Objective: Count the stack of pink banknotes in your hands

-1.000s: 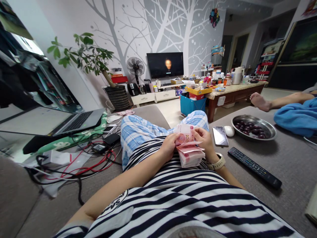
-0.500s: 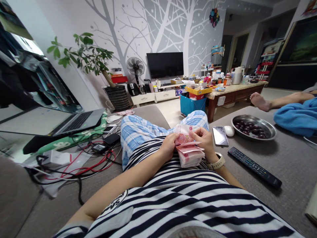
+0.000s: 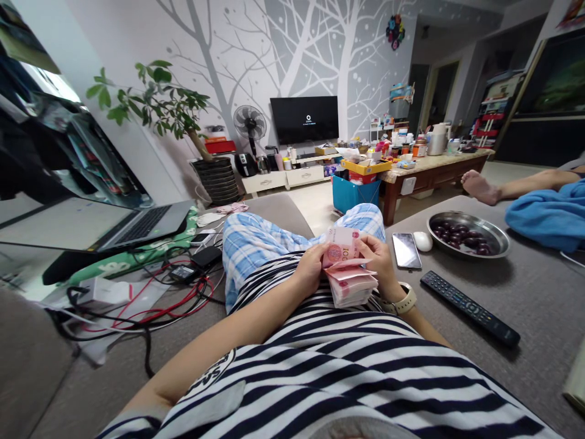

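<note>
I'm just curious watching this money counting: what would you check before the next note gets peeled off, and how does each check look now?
1. Left hand grips the banknote stack: ok.
2. Right hand pinches the raised top note: ok.
3. Only one note lifted: cannot tell.
4. Stack edges aligned: not ok, the upper notes fan out.
5. Phone and remote lie apart from the hands: ok.

The banknotes (image 3: 350, 277) are pink and red. The shirt (image 3: 347, 372) is striped navy and white, the trousers (image 3: 256, 244) checked pale blue and white. The watch strap (image 3: 406, 301) is cream, the remote (image 3: 470, 309) black, the blanket (image 3: 548, 214) bright blue, the storage box (image 3: 354, 193) turquoise.
</note>
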`<state>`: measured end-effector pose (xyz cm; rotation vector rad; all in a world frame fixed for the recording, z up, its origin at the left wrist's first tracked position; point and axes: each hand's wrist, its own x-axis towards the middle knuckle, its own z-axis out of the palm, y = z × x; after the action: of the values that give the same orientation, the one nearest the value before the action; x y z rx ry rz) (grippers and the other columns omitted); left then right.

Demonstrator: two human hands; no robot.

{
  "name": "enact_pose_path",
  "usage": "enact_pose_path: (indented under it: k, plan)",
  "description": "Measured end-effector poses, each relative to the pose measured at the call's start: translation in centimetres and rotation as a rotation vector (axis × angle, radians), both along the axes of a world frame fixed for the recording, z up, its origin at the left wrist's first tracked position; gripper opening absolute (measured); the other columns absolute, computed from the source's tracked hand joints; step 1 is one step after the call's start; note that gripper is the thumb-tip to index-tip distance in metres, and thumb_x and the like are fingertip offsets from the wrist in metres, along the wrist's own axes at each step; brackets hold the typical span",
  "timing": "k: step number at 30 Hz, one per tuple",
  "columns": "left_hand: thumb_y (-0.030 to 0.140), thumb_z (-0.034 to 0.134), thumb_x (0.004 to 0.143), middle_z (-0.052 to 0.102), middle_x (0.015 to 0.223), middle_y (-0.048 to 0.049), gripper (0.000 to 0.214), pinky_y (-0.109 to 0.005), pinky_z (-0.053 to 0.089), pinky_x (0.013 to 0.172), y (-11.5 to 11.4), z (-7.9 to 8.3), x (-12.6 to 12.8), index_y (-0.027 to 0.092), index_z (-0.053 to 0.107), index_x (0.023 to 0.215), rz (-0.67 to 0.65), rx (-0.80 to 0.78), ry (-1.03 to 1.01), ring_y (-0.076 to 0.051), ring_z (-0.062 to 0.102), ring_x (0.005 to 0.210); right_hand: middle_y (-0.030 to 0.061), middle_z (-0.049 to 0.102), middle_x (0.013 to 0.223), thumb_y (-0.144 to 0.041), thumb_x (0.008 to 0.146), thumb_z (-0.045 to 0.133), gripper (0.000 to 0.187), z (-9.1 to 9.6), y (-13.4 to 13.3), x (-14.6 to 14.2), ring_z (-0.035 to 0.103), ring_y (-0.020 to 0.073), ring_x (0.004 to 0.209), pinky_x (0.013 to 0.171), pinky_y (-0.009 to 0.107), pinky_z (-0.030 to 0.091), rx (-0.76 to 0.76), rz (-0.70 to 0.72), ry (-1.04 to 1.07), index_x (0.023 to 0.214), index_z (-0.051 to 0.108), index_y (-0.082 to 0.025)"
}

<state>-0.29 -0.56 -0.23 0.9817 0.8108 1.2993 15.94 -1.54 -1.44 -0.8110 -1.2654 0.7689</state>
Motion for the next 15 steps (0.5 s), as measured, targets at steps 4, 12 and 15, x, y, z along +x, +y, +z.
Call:
enact_pose_path:
  k: [4, 12, 15]
  plan:
    - [0.044, 0.073, 0.080, 0.078, 0.088, -0.0099, 0.032, -0.043, 0.055, 0.093, -0.2, 0.6, 0.2, 0.014, 0.073, 0.092, -0.100, -0.063, -0.090, -0.030, 0.073, 0.097, -0.0021, 0.055, 0.060, -0.049, 0.084, 0.065, 0.035, 0.2, -0.2, 0.1, 0.047, 0.0132, 0.057, 0.056, 0.026, 0.039, 0.033, -0.038, -0.018, 0.067, 0.061, -0.019]
    - [0.051, 0.057, 0.092, 0.079, 0.091, -0.0140, 0.043, -0.043, 0.056, 0.093, 0.0, 0.8, -0.3, 0.012, 0.075, 0.097, -0.159, -0.086, -0.112, -0.030, 0.074, 0.096, -0.0012, 0.058, 0.064, -0.048, 0.088, 0.066, 0.032, 0.9, -0.9, 1.5, 0.053, 0.0149, 0.062, 0.060, 0.027, 0.044, 0.115, 0.223, -0.083, 0.073, 0.063, -0.020]
    - [0.056, 0.053, 0.092, 0.078, 0.086, -0.0166, 0.051, -0.042, 0.057, 0.088, 0.1, 0.9, -0.8, 0.010, 0.076, 0.089, -0.148, -0.130, -0.030, -0.030, 0.075, 0.088, 0.0018, 0.066, 0.074, -0.047, 0.092, 0.064, 0.032, 1.0, -0.7, 2.7, 0.059, 0.0171, 0.071, 0.068, 0.029, 0.049, 0.163, 0.356, -0.227, 0.077, 0.070, -0.019]
